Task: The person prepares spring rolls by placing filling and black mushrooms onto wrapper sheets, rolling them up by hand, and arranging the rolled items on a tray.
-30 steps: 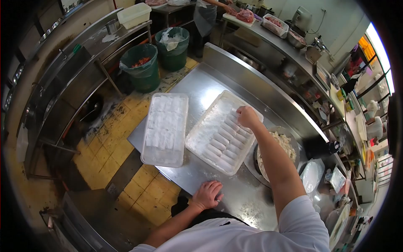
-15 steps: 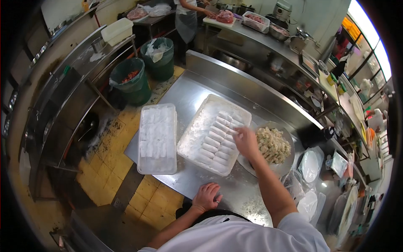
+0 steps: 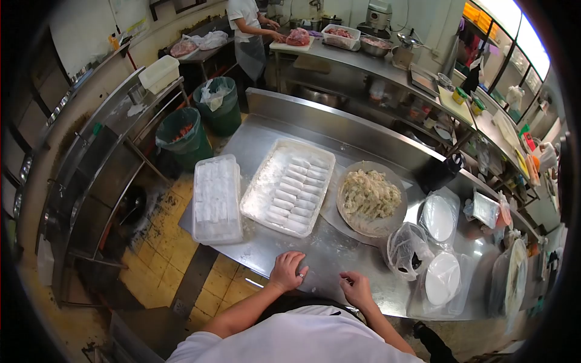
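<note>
My left hand (image 3: 287,271) rests flat on the near edge of the steel table (image 3: 339,254), fingers spread, a ring on one finger. My right hand (image 3: 356,289) hovers just above the table edge next to it, fingers loosely curled, holding nothing. Beyond them lies a floured white tray (image 3: 261,189) with two rows of white rolls (image 3: 296,195). A metal bowl (image 3: 387,227) of pale shredded filling (image 3: 370,193) sits right of that tray. A covered tray of rolls (image 3: 216,198) lies on the left.
Round white wrappers lie in plastic bags (image 3: 440,278) at the right, with an open clear bag (image 3: 407,249) beside them. Two green bins (image 3: 181,137) stand on the yellow tiled floor. A person (image 3: 247,30) works at a far counter with raw meat (image 3: 298,36).
My right hand has drawn back from the rolls in the tray to the near table edge beside my left hand. The camera has tilted up, showing more of the kitchen.
</note>
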Demonstrator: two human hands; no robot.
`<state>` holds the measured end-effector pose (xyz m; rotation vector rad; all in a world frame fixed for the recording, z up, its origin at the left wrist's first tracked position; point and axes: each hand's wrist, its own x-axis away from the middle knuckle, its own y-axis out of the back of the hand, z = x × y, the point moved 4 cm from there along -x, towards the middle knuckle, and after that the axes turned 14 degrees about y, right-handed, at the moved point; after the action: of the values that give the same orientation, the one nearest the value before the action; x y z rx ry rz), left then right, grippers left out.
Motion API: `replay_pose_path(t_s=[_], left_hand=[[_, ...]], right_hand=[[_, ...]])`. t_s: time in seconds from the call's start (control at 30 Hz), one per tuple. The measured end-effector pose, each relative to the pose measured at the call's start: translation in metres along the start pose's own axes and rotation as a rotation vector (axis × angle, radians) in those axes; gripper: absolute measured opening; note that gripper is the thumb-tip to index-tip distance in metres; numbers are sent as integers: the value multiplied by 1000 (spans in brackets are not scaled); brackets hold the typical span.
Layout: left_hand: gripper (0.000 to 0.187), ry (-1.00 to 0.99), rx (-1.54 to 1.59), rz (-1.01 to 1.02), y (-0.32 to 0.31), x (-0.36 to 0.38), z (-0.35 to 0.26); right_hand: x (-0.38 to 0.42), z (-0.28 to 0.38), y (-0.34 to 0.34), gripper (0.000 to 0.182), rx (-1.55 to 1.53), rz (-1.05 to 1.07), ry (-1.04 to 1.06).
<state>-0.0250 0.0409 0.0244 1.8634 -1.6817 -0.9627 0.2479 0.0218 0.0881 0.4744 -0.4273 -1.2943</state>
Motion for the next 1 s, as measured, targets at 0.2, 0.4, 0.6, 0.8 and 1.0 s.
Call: replay_pose_path(t_s=[0.2,0.4,0.6,0.8,1.0], left_hand=[[47,-112,160,94,-28,-1,-33],[49,-190,225,201,-53,16,-80],[48,-255,272,244,-58,17,-105],[46,-248,293,293,-67,11,-133],[45,-302,307,402,-85,12,-159]], right_hand=[[23,0,26,30,32,-92,12],[49,-10,39,29,18,-152,1],[75,-21,58,27,13,-251,-38],[106,-53,90,23,76,-446,-88],[159,-68,151,11,429,-734,-100]])
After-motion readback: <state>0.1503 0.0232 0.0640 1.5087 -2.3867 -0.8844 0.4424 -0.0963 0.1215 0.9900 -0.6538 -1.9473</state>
